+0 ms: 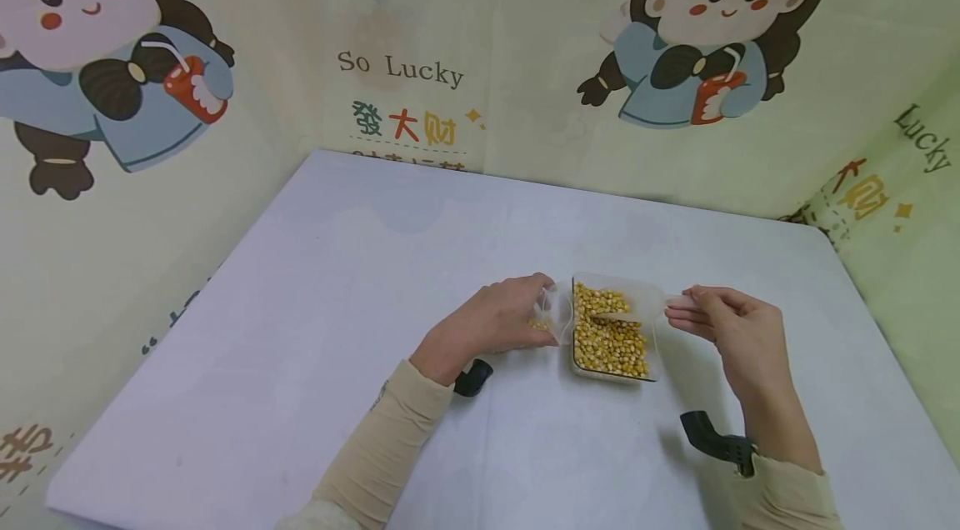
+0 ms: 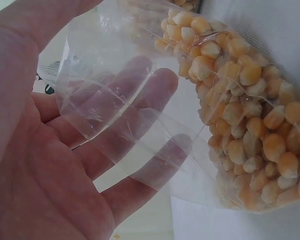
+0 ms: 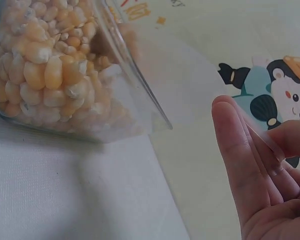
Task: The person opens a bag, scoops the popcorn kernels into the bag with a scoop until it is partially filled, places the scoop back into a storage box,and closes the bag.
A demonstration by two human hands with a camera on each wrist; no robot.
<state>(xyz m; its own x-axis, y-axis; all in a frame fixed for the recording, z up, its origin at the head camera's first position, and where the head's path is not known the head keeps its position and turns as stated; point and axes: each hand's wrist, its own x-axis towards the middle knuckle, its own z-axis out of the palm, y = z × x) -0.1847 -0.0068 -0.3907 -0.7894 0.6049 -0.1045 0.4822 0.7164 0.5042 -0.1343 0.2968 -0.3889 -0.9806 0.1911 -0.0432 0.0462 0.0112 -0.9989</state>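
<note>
In the head view my left hand (image 1: 506,315) holds a clear plastic bag (image 1: 557,315) by its mouth, against the left side of a clear container (image 1: 654,351). Yellow corn kernels (image 1: 609,351) lie in that container. Through the film of the bag, the left wrist view shows my fingers (image 2: 160,92) and more kernels (image 2: 250,135) at the bag's bottom. To the right of the container, my right hand (image 1: 742,334) pinches the handle of a translucent scoop (image 1: 681,302) between thumb and fingers. The scoop's far end reaches into the container's kernels.
Bag and container stand on a white tabletop (image 1: 360,263). Behind it rises a pale cloth backdrop (image 1: 532,97) with cartoon figures and lettering. A black wrist mount (image 1: 716,440) juts from the right wrist, another (image 1: 472,378) from the left.
</note>
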